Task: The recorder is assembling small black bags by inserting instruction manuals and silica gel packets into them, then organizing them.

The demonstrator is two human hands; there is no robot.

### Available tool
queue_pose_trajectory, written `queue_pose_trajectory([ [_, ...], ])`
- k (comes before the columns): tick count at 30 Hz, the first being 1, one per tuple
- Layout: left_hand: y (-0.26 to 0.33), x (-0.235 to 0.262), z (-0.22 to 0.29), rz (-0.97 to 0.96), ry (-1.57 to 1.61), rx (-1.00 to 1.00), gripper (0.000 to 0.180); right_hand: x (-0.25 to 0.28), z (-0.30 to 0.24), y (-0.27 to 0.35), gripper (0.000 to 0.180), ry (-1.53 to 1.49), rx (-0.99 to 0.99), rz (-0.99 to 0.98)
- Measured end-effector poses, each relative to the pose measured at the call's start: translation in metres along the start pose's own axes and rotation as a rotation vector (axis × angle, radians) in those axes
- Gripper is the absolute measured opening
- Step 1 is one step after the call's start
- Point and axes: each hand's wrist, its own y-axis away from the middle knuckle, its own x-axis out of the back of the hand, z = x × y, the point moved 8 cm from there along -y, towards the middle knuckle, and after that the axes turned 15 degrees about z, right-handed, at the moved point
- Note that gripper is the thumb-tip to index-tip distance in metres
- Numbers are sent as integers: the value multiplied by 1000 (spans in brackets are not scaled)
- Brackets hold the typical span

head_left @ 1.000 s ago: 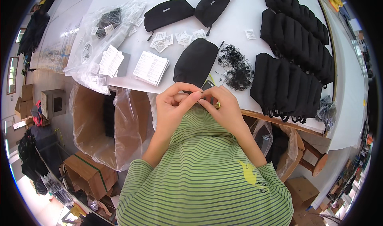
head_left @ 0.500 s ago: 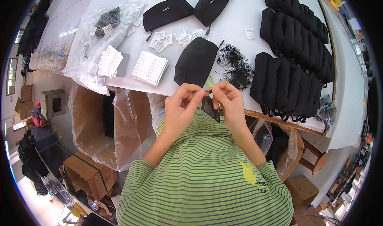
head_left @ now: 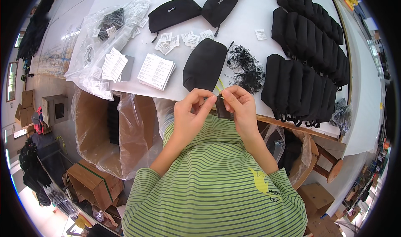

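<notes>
Head view: clock centred on the fingertips, 12 pointing away from the wearer. Dark tag (head_left: 224, 110) hangs just below the fingertips at about 5, near the front edge of the table (head_left: 250, 19). Right hand (head_left: 242, 107) pinches it near its top edge, thumb against fingertips. Left hand (head_left: 190, 111) has thumb and index tips brought close together just beside it at 9. Can't tell from my feed whether a thin cord sits between those tips.

Handling, my read: tag is light, thin, fairly stiff, card or plastic. Looks smooth, so it could swing or slip if held by one corner. A hard squeeze might crease it; doubt it breaks. I'd take it at its 12 o'clock edge, thumb on one face, index on the other.

Yellow-green strip (head_left: 219, 85) shows just past the right fingertips at 12; looks limp.

Black pouch (head_left: 204, 65) lies at 11 on the table. Soft fabric, I'd guess; would dent mid-body, so I'd grip a side seam.

Cord tangle (head_left: 245, 74) at 1 to 2: near weightless, snag-prone; I'd draw one by its end.

Card stack (head_left: 156, 72) at 10: likely to fan and slide, so grip across opposite edges.
</notes>
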Motion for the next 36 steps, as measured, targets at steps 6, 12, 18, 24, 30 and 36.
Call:
queue_pose_trajectory([
  [6,1,-1,-1,-6,7,7,10,0,-7,3,12,63,49,26],
  [12,2,-1,-6,14,56,1,12,-3,-12,7,12,122,184,9],
  [18,4,-7,-14,-117,334,200,24,-12,-17,19,12,56,147,-121],
  [24,-12,-20,6,-280,81,-29,19,-4,-20,18,12,-13,95,-131],
  [30,-59,-78,3,-780,-377,-531,30,5,-27,28,19,51,99,-257],
  [36,-59,-79,8,-780,-564,-797,31,41,-33,25,26,70,133,-217],
])
